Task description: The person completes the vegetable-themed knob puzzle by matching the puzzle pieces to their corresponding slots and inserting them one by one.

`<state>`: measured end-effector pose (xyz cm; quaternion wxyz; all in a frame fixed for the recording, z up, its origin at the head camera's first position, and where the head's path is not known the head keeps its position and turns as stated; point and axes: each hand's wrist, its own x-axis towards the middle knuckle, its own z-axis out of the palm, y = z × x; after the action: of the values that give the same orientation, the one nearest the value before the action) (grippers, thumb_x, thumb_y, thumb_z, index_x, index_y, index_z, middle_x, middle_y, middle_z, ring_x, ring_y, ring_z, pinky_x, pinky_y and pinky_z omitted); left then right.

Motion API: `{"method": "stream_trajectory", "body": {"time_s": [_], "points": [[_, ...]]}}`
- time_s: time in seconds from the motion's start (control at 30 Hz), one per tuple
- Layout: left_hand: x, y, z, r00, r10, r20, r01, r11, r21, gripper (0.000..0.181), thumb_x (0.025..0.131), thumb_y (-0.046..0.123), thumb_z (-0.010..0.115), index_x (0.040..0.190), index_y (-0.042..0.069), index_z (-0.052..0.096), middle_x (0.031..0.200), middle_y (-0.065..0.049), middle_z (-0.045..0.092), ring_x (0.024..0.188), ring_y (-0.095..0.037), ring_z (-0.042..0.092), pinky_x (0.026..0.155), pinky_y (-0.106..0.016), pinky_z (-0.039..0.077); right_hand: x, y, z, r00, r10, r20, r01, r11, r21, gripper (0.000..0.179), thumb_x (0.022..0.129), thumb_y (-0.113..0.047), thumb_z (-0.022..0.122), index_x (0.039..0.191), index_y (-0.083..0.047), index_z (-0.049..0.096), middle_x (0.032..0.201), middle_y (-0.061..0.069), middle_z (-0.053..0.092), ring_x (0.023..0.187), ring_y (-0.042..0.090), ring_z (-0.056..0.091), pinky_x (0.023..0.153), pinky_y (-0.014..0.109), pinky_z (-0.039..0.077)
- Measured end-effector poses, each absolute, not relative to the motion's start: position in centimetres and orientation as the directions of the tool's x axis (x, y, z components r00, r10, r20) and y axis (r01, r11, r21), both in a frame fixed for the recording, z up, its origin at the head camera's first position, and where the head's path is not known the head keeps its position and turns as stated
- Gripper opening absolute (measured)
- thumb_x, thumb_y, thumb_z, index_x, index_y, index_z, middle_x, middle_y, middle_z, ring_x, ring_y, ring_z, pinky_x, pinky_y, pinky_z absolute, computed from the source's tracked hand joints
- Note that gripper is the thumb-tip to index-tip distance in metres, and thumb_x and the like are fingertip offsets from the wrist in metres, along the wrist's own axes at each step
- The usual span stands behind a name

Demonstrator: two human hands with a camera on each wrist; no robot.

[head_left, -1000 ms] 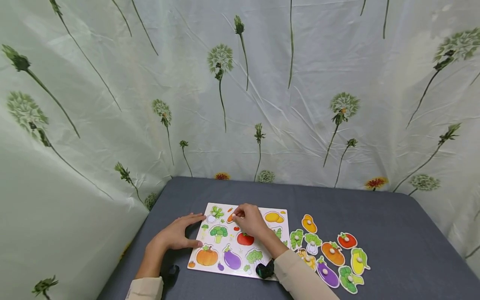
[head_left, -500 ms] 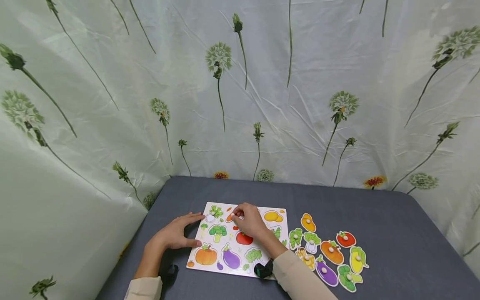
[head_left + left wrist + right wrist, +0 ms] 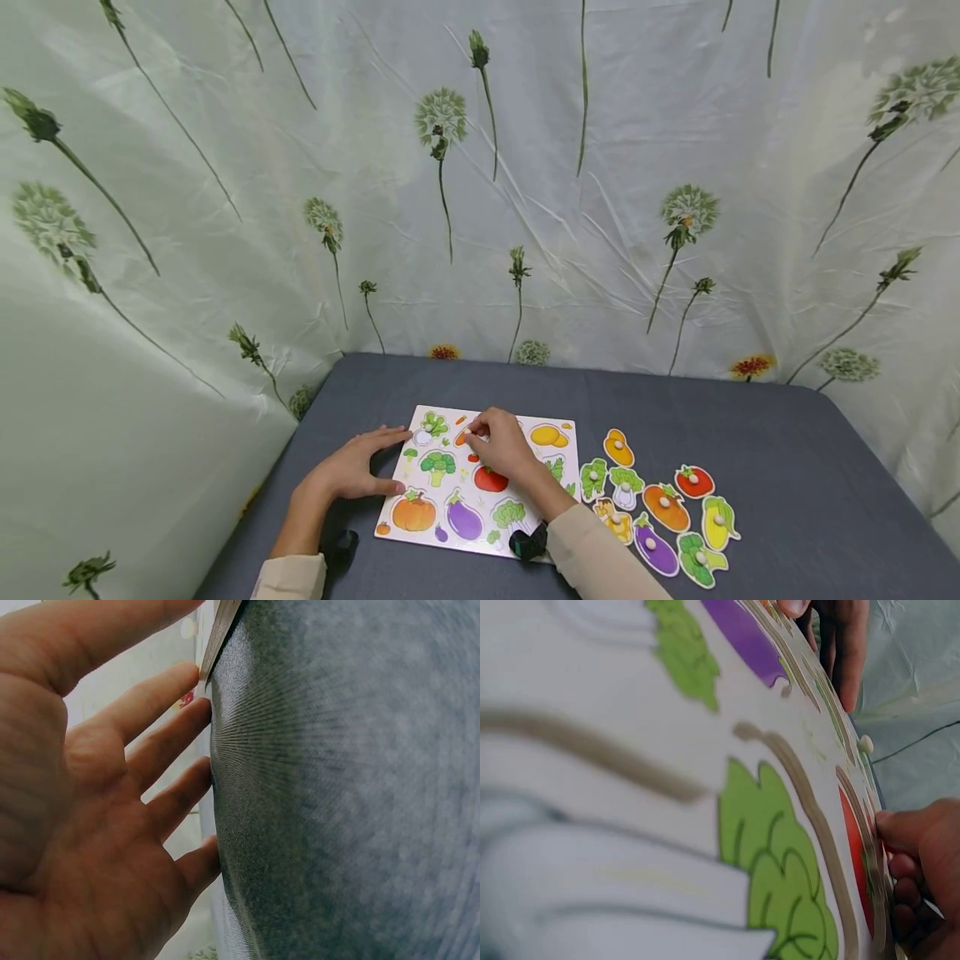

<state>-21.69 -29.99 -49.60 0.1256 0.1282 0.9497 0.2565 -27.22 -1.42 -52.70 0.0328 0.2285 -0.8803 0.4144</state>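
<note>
A white puzzle board printed with vegetables lies on the dark table. My right hand is over its upper middle, thumb and fingers pinching the knob of an orange carrot piece; the hand covers part of the board there. At the board's left edge is my left hand, fingers spread and thumb touching the rim. The left wrist view shows that palm with the fingers stretched toward the board's edge. A turnip piece with a knob sits in the upper left corner.
Right of the board lie several knobbed pieces, among them a tomato, a pumpkin, an eggplant, a corn and a yellow potato-like piece. A patterned curtain hangs behind the table.
</note>
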Motion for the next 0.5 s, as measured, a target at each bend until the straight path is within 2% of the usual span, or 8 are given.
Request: {"method": "stream_trajectory", "body": {"time_s": [0.3,0.5], "points": [[-21.9,-29.8,-50.1,-0.935,0.305,-0.178,0.173,0.835,0.523,0.089,0.074,0.050,0.086,0.152,0.024,0.053,0.161,-0.012,0.045,0.153,-0.045,0.031,0.121,-0.072,0.017,-27.0,-1.0,-52.4,-0.895,-0.386,0.224,-0.424,0.584,-0.692,0.011,0.091,-0.016,0.078,0.098,-0.009,0.080,0.090,0.000,0.067,0.080,0.009,0.055,0.071,0.023,0.048],[-21.9,-30.1,-49.9,-0.939,0.299,-0.170,0.172,0.838,0.518,0.089,0.073,0.049,0.087,0.151,0.023,0.054,0.162,-0.012,0.044,0.153,-0.045,0.031,0.121,-0.072,0.017,-27.0,-0.4,-51.9,-0.895,-0.418,0.153,-0.389,0.566,-0.727,0.018,0.092,-0.017,0.078,0.108,-0.009,0.079,0.101,0.002,0.069,0.088,0.010,0.058,0.079,0.025,0.052]]}}
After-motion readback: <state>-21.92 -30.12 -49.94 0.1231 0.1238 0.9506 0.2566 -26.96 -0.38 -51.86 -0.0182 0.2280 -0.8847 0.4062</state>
